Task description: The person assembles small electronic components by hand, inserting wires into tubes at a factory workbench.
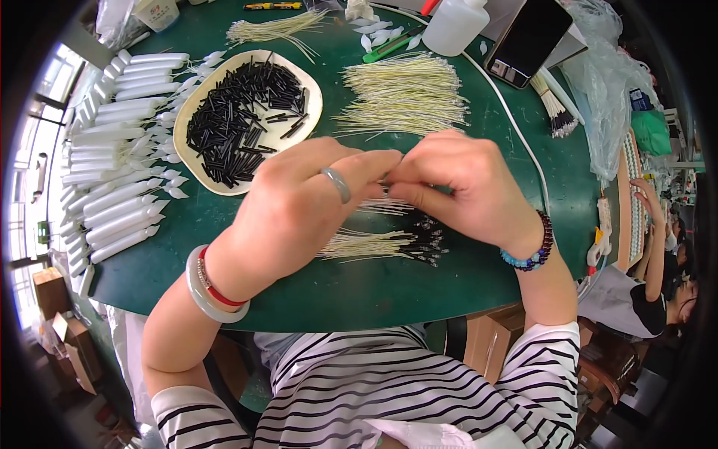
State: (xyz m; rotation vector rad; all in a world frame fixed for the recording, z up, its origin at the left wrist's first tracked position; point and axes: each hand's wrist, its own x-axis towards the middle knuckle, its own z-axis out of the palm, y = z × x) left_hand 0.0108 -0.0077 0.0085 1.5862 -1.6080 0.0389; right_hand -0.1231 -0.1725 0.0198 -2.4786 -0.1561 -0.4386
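Observation:
My left hand and my right hand meet over the middle of the green table, fingertips pinched close together. Whatever lies between the fingers is too small and hidden to make out. Below them lie thin pale wires with black sleeves at their right ends, partly covered by my hands. A cream dish beyond my left hand holds many short black tubes. Just past my right hand spreads a pile of pale yellow-white wires without black sleeves.
White candle-shaped sticks with flame-shaped tips are stacked at the left. Behind are a smaller wire bundle, a green-handled tool, a white bottle and a phone. A white cable crosses the right side. Another person sits far right.

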